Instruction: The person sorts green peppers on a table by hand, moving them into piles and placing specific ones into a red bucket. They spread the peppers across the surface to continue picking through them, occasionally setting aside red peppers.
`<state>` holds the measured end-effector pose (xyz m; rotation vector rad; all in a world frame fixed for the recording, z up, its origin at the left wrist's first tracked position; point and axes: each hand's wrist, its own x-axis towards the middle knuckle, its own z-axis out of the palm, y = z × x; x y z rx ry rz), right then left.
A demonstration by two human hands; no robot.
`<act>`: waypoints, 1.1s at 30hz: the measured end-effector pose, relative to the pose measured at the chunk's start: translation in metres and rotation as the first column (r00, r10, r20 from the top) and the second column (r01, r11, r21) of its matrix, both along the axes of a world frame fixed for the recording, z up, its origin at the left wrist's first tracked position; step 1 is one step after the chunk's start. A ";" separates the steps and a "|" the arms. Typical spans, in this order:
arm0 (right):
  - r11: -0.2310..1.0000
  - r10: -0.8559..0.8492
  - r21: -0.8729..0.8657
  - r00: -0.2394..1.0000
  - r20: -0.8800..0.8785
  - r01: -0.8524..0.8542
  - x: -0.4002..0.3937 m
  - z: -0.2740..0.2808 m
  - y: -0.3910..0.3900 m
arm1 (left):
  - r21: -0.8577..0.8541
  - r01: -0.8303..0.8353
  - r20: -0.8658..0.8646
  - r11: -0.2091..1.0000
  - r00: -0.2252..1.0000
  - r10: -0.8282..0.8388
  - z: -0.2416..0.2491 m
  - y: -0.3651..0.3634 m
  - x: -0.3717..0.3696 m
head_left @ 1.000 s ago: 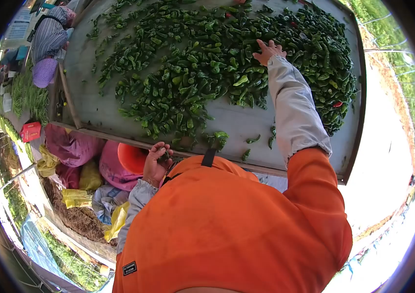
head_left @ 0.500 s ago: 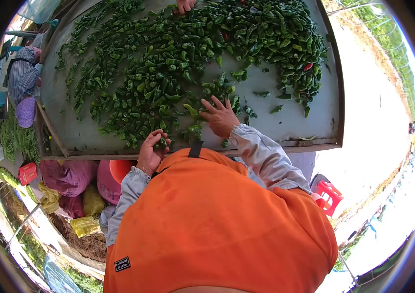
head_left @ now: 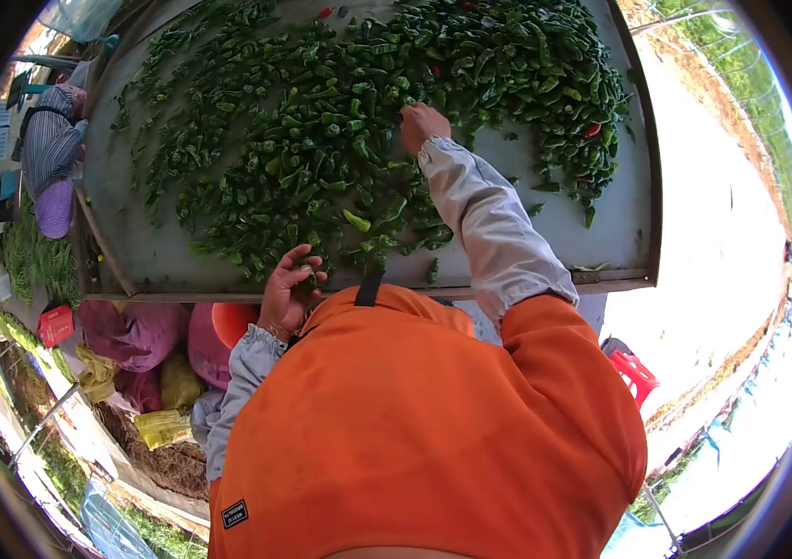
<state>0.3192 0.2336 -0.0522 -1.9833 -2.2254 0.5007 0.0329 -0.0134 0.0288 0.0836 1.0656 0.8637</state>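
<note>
Many green peppers (head_left: 321,158) lie spread over a grey table (head_left: 498,242), with a few red ones among them. My left hand (head_left: 289,289) is at the table's near edge, fingers curled around a green pepper. Farther in, my right hand (head_left: 422,126) reaches over the middle of the peppers with its fingers bent down among them; what its fingertips hold, if anything, is hidden. A yellowish green pepper (head_left: 356,221) lies between my two hands.
The table's raised rim (head_left: 172,298) runs in front of my body. Pink sacks (head_left: 140,337), an orange bucket (head_left: 233,321) and a red box (head_left: 55,325) are at the lower left. A person in striped clothing (head_left: 47,144) is at the left, and a red plastic stool (head_left: 635,374) at the right.
My right hand has moved away from my body to the middle of the peppers, and its spread fingers have curled. The other person's hand at the far edge has gone from view.
</note>
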 end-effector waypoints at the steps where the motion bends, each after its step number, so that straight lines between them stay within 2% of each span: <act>1: 0.999 0.009 -0.040 0.995 0.103 -0.005 -0.006 -0.004 0.005 | 0.011 -0.017 0.005 1.000 1.000 0.017 0.005 0.000 0.000; 2: 0.999 -0.002 -0.034 0.987 0.161 0.007 -0.008 -0.008 0.005 | 0.022 -0.033 0.010 0.999 0.999 0.033 0.011 0.000 0.002; 5: 0.998 -0.058 0.020 0.998 0.037 0.058 -0.012 -0.005 -0.004 | 0.035 -0.031 0.027 0.999 0.999 0.030 0.016 0.003 0.004; 6: 0.997 -0.061 0.039 0.997 -0.047 0.063 -0.017 0.010 -0.018 | 0.036 -0.021 0.039 0.999 0.999 0.019 0.015 0.005 0.006; 7: 0.998 -0.045 -0.057 0.982 -0.186 0.035 -0.023 0.021 -0.036 | 0.032 -0.006 0.045 0.999 0.999 0.004 0.014 0.008 0.008; 10: 0.940 -0.064 -0.321 0.869 -0.490 -0.112 -0.045 0.061 -0.106 | 0.012 0.062 0.105 0.998 0.992 -0.063 0.008 0.018 0.021; 12: 0.927 0.065 -0.275 0.829 -0.555 -0.256 -0.055 0.074 -0.141 | 0.014 0.113 0.184 0.993 0.976 -0.114 0.005 0.029 0.032; 15: 0.877 0.241 -0.214 0.779 -0.579 -0.430 -0.062 0.076 -0.155 | -0.001 0.185 0.152 0.983 0.971 -0.182 -0.003 0.041 0.041; 18: 0.692 0.290 -0.382 0.721 -0.630 -0.612 -0.045 0.078 -0.116 | -0.005 0.259 -0.045 0.966 0.965 -0.259 -0.020 0.042 0.036; 19: 0.820 0.231 -0.295 0.755 -0.614 -0.490 -0.038 0.064 -0.098 | -0.009 0.223 -0.015 0.975 0.975 -0.223 -0.018 0.042 0.032; 20: 0.928 0.238 -0.096 0.773 -0.588 -0.360 -0.027 0.046 -0.071 | -0.015 0.185 0.016 0.983 0.983 -0.185 -0.015 0.040 0.027; 21: 0.986 0.114 -0.049 0.857 -0.502 -0.160 -0.014 0.048 -0.041 | -0.024 0.146 0.046 0.989 0.988 -0.145 -0.012 0.037 0.023; 22: 0.994 0.058 0.109 0.902 -0.428 -0.012 0.002 0.027 -0.007 | -0.046 0.071 0.098 0.996 0.993 -0.066 -0.008 0.034 0.019; 23: 0.985 -0.051 0.141 0.941 -0.335 0.103 0.015 0.019 0.027 | -0.036 0.044 0.079 0.998 0.996 -0.041 -0.007 0.030 0.014; 25: 0.977 -0.162 0.102 0.967 -0.197 0.185 0.037 0.006 0.082 | -0.012 -0.015 0.041 1.000 0.999 0.016 -0.009 0.022 0.006; 26: 0.980 -0.196 0.011 0.978 -0.070 0.197 0.041 0.011 0.100 | -0.045 -0.054 0.030 0.998 0.998 0.055 -0.013 0.017 0.002; 27: 0.986 -0.167 -0.024 0.985 0.039 0.168 0.044 0.012 0.114 | -0.055 -0.074 0.041 0.996 0.996 0.076 -0.012 0.014 0.000; 29: 0.966 -0.026 -0.246 0.976 0.214 0.080 0.042 0.008 0.131 | -0.077 -0.112 0.055 0.991 0.992 0.117 -0.011 0.008 -0.005; 33: 0.958 -0.127 -0.215 0.951 0.283 0.192 0.026 0.004 0.117 | -0.114 -0.159 0.046 0.981 0.985 0.165 -0.011 0.007 -0.006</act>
